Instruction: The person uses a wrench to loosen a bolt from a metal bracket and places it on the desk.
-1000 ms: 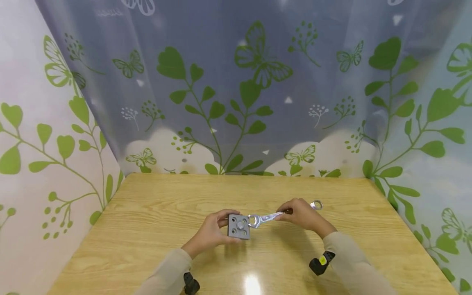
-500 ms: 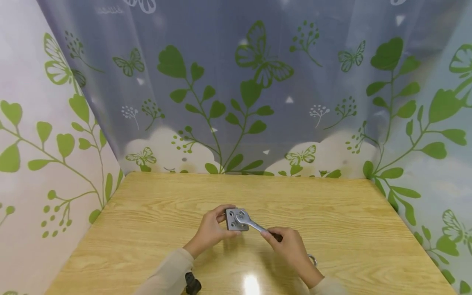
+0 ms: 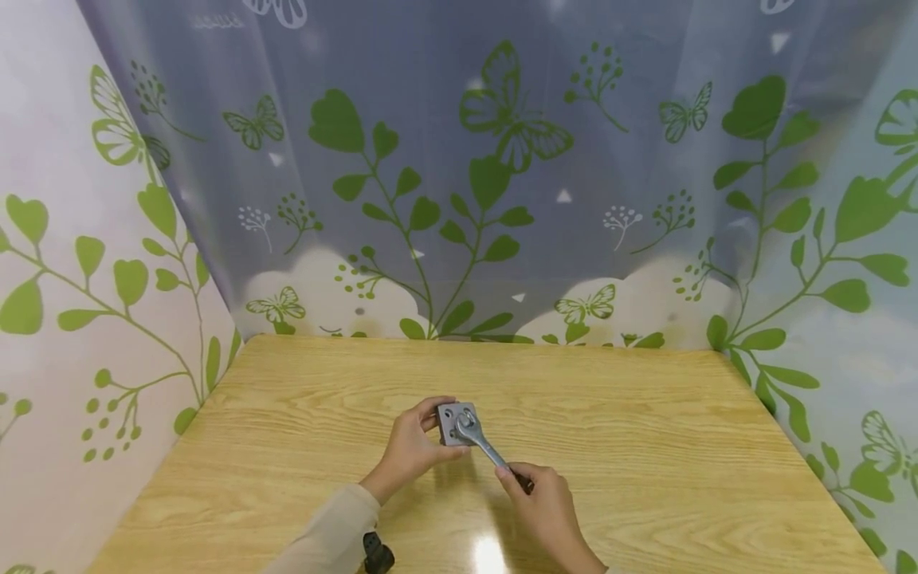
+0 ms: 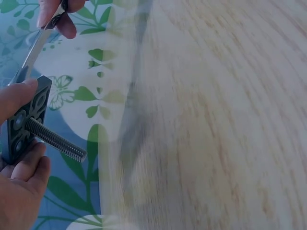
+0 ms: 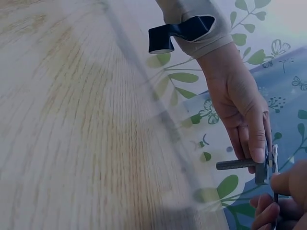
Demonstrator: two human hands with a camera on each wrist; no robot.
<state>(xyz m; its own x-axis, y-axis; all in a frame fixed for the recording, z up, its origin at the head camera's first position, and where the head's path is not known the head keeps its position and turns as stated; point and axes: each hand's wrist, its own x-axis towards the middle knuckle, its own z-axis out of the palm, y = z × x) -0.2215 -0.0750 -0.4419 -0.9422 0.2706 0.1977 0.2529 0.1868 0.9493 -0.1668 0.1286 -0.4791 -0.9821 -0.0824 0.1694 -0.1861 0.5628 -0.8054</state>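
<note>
My left hand (image 3: 410, 450) holds a small grey square plate (image 3: 445, 424) by its edges, thumb below and fingers above in the head view. Holes sit near the plate's corners. A threaded bolt (image 4: 56, 140) passes through the middle and juts out of the back face. In my right hand (image 3: 547, 509) is a silver combination wrench (image 3: 489, 451), gripped along its handle. Its open end lies over the bolt head on the plate's front, hiding most of that head. The wrench slants from the plate down toward the right hand.
Beneath both hands is a light wood-grain table (image 3: 323, 383). A curtain (image 3: 402, 239) printed with leaves and butterflies stands along its far edge, with similar panels at both sides. A black wrist camera (image 3: 377, 552) is strapped on the left sleeve (image 3: 326, 526).
The wrench's open end has gone from beside the plate onto the bolt head. My right hand has since swung the handle down and leftward. The left hand has shifted only slightly.
</note>
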